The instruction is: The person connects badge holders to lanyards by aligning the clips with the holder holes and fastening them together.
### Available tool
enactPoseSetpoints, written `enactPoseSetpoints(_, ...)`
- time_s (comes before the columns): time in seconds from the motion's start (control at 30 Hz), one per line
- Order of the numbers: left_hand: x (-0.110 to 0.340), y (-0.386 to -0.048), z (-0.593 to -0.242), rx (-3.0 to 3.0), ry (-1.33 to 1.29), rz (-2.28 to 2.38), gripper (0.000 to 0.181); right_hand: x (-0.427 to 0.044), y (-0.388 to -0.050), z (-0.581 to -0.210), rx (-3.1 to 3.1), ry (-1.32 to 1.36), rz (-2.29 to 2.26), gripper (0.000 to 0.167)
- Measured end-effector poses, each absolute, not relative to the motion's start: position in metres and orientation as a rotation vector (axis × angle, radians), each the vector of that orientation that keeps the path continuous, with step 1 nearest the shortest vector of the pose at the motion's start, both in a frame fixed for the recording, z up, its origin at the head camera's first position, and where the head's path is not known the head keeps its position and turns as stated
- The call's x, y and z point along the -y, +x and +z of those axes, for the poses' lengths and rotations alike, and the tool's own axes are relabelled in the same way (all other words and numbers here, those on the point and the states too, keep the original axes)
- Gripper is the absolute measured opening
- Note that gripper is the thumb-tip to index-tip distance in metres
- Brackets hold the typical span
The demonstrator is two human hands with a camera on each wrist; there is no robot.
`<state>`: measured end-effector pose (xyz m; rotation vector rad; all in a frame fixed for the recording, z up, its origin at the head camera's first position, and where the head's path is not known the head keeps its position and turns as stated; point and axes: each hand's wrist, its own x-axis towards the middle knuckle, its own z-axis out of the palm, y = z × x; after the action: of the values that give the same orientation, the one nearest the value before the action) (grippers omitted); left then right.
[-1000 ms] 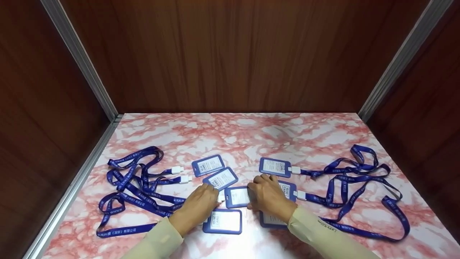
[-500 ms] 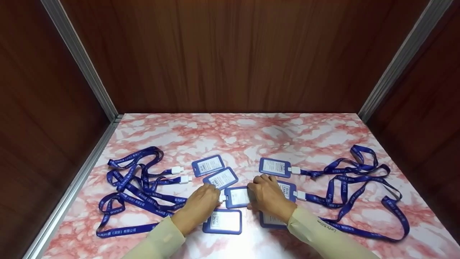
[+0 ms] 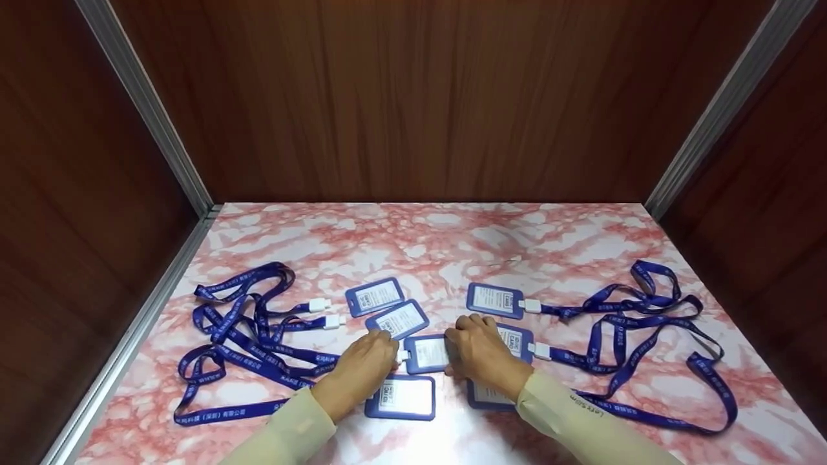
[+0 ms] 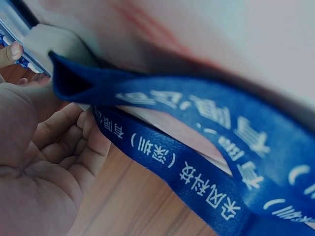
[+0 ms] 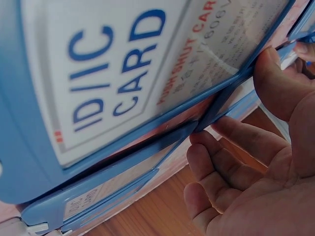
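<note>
In the head view, my right hand [image 3: 486, 354] pinches the right end of a blue-framed ID card holder [image 3: 429, 354] lying crosswise. At this holder's left end, a white lanyard clip [image 3: 402, 356] meets the slot edge; whether it is hooked in cannot be told. My left hand [image 3: 362, 367] grips that clip, largely covering it. The left wrist view has the white clip [image 4: 64, 46] by the thumb, with a folded blue lanyard [image 4: 206, 103] trailing from it. Close by in the right wrist view is another card holder [image 5: 118, 73], its print legible, beside the right hand's fingers [image 5: 268, 73].
Two loose card holders [image 3: 375, 297] overlap behind my left hand. Another card holder [image 3: 400, 398] lies in front. Right of centre, several holders [image 3: 495, 300] are clipped to lanyards [image 3: 639, 307]. More blue lanyards [image 3: 242, 323] tangle at left. Wood-grain panels [image 3: 420, 103] wall in the marbled table [image 3: 439, 239].
My left hand has crept slightly right, and more of the white clip shows at the card holder's left end. The right hand stays in place.
</note>
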<state>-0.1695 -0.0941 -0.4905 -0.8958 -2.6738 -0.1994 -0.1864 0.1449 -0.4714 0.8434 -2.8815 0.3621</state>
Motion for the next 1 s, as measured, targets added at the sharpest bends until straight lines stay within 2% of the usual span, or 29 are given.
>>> enactPoseSetpoints(0.6, 0.0912, -0.1716, -0.4906, 2.711, -0.922, -0.174, 0.010, -0.1452, -0.1881, -0.4744, 2.852, 0.871, 0.402, 0.042)
enactPoseSetpoints(1.0, 0.0902, -0.1710, -0.4921, 2.662, -0.944, -0.092, 0.014, -0.1453, -0.1879, -0.4759, 2.837, 0.878, 0.441, 0.043)
